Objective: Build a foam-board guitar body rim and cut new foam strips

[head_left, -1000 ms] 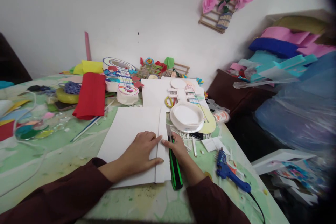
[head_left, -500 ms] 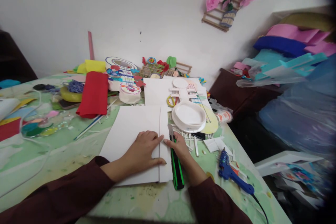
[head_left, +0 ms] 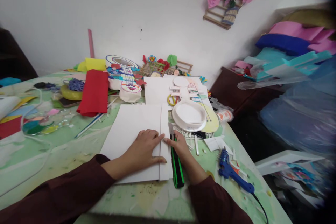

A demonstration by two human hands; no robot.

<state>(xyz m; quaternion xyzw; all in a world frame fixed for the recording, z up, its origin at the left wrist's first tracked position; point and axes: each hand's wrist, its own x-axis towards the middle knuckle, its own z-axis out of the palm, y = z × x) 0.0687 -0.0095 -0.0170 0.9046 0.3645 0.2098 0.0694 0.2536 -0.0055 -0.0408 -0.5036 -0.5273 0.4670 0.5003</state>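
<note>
A white foam board or thick card [head_left: 131, 122] lies on the table in front of me. Along its right side runs a narrow white strip [head_left: 164, 119] with a raised edge. My left hand [head_left: 145, 147] rests flat on the board, index finger and thumb spread, both touching the strip's edge. My right hand [head_left: 181, 145] is at the board's right edge, its thumb reaching over onto the strip. Beneath that thumb, alongside the board, lies a green and black utility knife [head_left: 178, 173] with its blade pointing away from me. The other right fingers are partly hidden.
At right sits a blue hot glue gun [head_left: 231, 171] with its cord. Beyond the board are a white guitar-shaped piece [head_left: 189, 115], yellow-handled scissors [head_left: 172, 100] and a decorated paper guitar [head_left: 128, 80]. Folded red felt [head_left: 93, 92] lies on the left. White scraps [head_left: 215, 142] litter the right side.
Both hands keep their places on the board and strip. The whole view has shifted only slightly; nothing was picked up or let go.
</note>
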